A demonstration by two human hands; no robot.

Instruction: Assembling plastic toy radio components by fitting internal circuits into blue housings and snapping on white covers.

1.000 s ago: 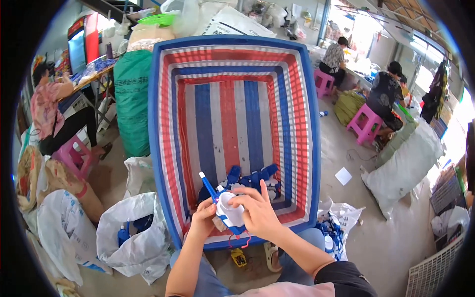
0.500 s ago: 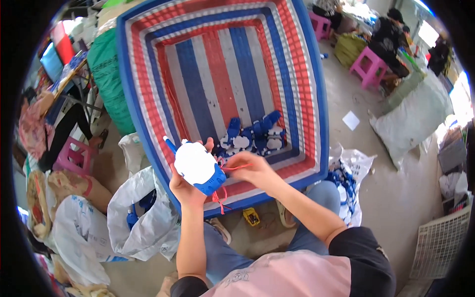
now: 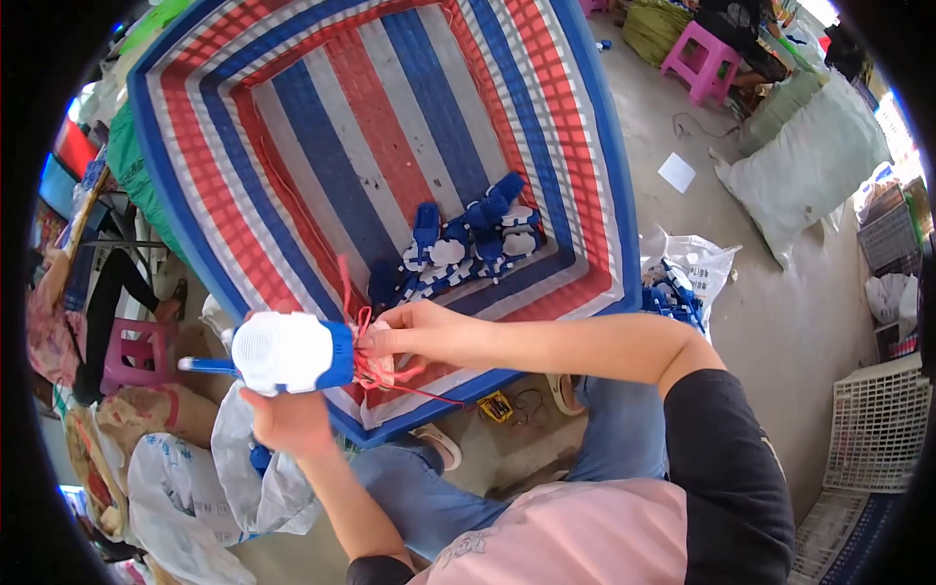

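Item: blue-and-white device (image 3: 283,351), antenna pointing left, above the near left corner of the bin. Left hand (image 3: 292,424): wrapped around the device from below, blurred. Right hand (image 3: 421,327): fingertips pinched together on the red cords (image 3: 366,375) at the device's blue end.

Container one: blue-rimmed bin (image 3: 366,117), lined in red, white and blue stripes; contents, a heap of blue and white pieces (image 3: 448,252) gathered toward the near side.

Container two: white plastic bag (image 3: 717,261), right of the bin, open; contents, more blue pieces (image 3: 673,297).

Container three: white sack (image 3: 283,492), lower left; contents, apparently something blue, mostly hidden.

Container four: pale lattice crate (image 3: 877,439), far right.
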